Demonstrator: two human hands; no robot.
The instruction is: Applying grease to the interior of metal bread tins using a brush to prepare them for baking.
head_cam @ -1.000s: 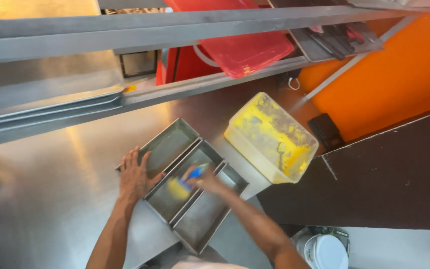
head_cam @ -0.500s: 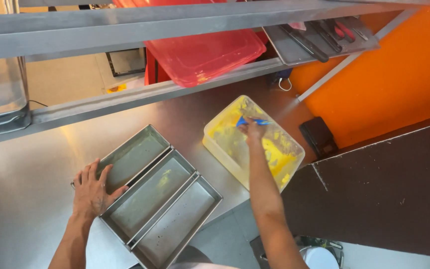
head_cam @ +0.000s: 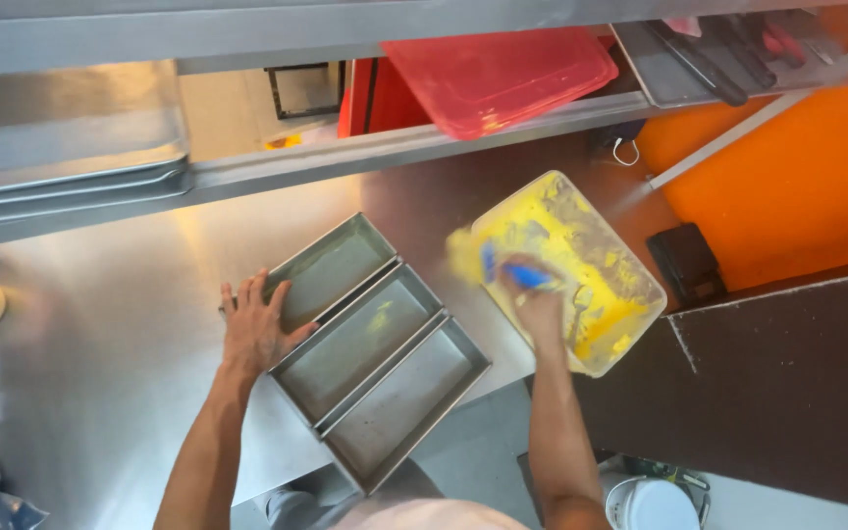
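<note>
Right hand [head_cam: 540, 312] has come back out of the square clear plastic tub smeared with yellow grease [head_cam: 581, 270]. Half a second ago it was reaching deep into the tub; now it sits at the tub's near-left edge, fingers closed around a blue-handled brush [head_cam: 514, 275] with a yellow-loaded head sticking out toward the pans. The brush is motion-blurred, so how tight the hold is I cannot tell, only that the hand is wrapped around the handle.

Left hand [head_cam: 257, 329] hasn't shifted — open, palm down, fingers spread over the left rim of the strapped set of three grey metal loaf pans [head_cam: 380, 353], pinning it rather than gripping it.

The pans lie diagonally on the steel worktop [head_cam: 100, 373], just beside the tub. The middle pan shows a small yellow smear; the other two look bare.

Read: one second ago the brush was over the pans, then dipped, now reloaded — looks like a dip-and-grease cycle, early on.

Around: red plastic lid [head_cam: 503, 79] on the shelf above, white bucket [head_cam: 652, 503] bottom right.
</note>
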